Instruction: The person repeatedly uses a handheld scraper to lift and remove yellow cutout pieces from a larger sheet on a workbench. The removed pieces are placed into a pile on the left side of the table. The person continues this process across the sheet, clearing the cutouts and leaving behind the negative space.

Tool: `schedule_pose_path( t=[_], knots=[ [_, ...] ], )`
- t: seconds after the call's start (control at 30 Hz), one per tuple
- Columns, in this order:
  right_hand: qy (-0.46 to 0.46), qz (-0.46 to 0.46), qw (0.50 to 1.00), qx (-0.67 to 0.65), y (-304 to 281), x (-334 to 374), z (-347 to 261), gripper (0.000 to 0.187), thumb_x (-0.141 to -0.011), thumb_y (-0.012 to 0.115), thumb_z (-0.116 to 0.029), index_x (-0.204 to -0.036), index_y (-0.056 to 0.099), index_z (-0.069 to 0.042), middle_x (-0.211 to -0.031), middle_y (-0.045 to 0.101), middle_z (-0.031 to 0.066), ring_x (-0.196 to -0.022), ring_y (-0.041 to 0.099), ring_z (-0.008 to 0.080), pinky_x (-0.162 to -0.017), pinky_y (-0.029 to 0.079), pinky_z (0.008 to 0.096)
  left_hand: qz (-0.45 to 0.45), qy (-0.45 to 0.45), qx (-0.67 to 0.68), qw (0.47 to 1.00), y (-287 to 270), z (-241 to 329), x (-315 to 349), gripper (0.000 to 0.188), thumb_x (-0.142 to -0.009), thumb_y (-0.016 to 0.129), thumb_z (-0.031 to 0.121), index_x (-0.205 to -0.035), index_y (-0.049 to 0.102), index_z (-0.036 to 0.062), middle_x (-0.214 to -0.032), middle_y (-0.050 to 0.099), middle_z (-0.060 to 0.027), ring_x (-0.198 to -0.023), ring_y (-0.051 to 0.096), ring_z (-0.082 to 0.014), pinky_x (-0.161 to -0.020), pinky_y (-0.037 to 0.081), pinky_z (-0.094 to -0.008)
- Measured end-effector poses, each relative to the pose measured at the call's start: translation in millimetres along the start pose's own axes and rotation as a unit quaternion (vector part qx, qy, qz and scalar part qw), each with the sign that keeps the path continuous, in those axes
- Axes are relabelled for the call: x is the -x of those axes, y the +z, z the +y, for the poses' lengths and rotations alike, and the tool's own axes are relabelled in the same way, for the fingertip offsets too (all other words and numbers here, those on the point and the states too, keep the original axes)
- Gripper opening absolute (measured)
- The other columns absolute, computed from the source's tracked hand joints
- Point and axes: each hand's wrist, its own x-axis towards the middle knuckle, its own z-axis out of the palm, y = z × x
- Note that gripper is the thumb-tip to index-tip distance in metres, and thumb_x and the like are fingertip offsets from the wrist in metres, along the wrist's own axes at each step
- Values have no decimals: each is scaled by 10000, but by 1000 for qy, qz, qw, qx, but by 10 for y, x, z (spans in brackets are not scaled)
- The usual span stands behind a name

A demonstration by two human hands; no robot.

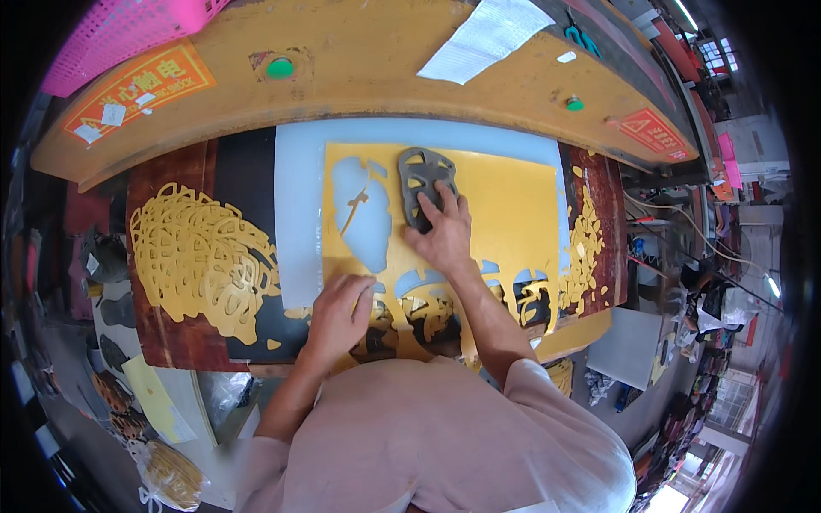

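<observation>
A yellow sheet (pixel 509 205) lies on a pale blue-white board (pixel 299 188), with a shoe-sole-shaped opening cut through its left part. On the sheet, right of that opening, rests a dark grey sole-shaped cutting die (pixel 414 175) with several gaps in it. My right hand (pixel 445 231) grips the die from its near right side, fingertips over its frame. At the sheet's near left edge, my left hand (pixel 340 312) is closed with curled fingers, pinching the sheet's margin. Cut-out strips of the sheet hang toward me between my forearms.
Yellow cut pieces form a layered pile (pixel 201 256) at the left; small yellow scraps (pixel 586 244) lie at the right. A brown machine beam (pixel 368 73) with green buttons (pixel 280 68) spans the far side. On it are a pink basket (pixel 128 38) and a white sheet (pixel 483 38).
</observation>
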Motion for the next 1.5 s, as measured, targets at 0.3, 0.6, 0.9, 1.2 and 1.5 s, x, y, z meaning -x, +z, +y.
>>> schedule_pose_path(
  t=[0.3,0.6,0.9,1.2,1.5],
  knots=[
    [83,-6,973,-215,-293,-2,680,539,-915,827,-366,-1358,756,-68,-1577,547,265,-1414,564,463,-1155,491,489,69,-95,3,993,54,-121,700,129,-1000,684,32,-1108,739,-11,-978,738,-192,-878,720,-373,-800,576,-431],
    [234,157,901,-330,-817,1004,1532,367,-1025,724,-127,-1326,717,82,-1316,752,181,-1205,726,241,-1030,564,353,42,37,-152,987,230,-371,1005,101,-935,731,81,-1014,785,51,-883,752,-141,-833,718,-361,-810,545,-454],
    [116,339,869,-340,-2097,609,1293,746,-1030,691,-133,-1666,344,47,-1157,719,129,-993,672,160,-870,570,317,107,152,-332,925,495,205,901,220,-908,752,268,-1034,762,89,-1023,691,-128,-1063,621,-369,-1029,451,-530],
    [56,163,952,-254,-1747,1469,1282,544,-1031,701,-239,-1520,570,-39,-1022,756,136,-920,718,259,-842,589,397,176,142,-311,923,636,191,708,172,-889,730,209,-1032,749,116,-1029,671,-105,-1061,595,-363,-1054,440,-535],
    [-72,141,987,-17,-1056,1711,1405,244,-941,760,-265,-854,799,-41,-945,728,109,-1042,628,360,-965,513,484,198,140,-286,927,701,133,662,153,-902,735,213,-1022,761,123,-1023,656,-103,-1062,585,-361,-1025,438,-514]
  ],
)
